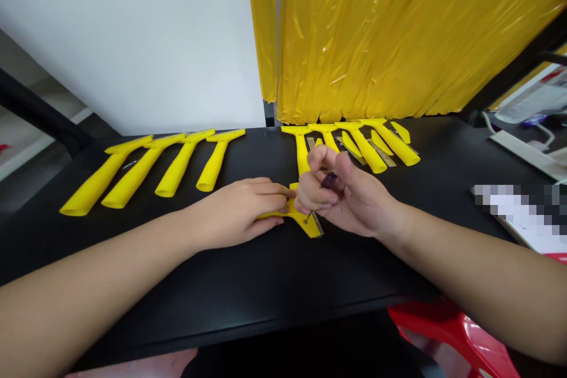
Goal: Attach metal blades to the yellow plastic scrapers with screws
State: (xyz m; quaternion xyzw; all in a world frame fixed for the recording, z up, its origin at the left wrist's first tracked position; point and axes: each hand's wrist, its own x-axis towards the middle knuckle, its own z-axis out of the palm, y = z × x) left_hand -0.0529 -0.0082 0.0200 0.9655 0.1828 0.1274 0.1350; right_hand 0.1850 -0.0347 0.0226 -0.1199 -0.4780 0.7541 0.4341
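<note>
On the black table, my left hand (pixel 245 209) grips a yellow scraper (pixel 305 225) by its handle, the head pointing right. A strip of metal blade edges that head. My right hand (pixel 345 195) is closed around a small screwdriver (pixel 329 180) with a dark purple handle. Its thin shaft slants down to a screw in the scraper head; whether the tip sits in the screw I cannot tell. My right fingers hide part of the scraper and most of the screwdriver.
Several yellow scrapers (pixel 170 174) lie in a row at the left back, with several more (pixel 367 150) plus loose yellow plates and metal blades at right. Behind stand a white panel (pixel 177 41) and yellow plastic sheeting (pixel 376 35). A red stool (pixel 460 331) is below the table's front edge.
</note>
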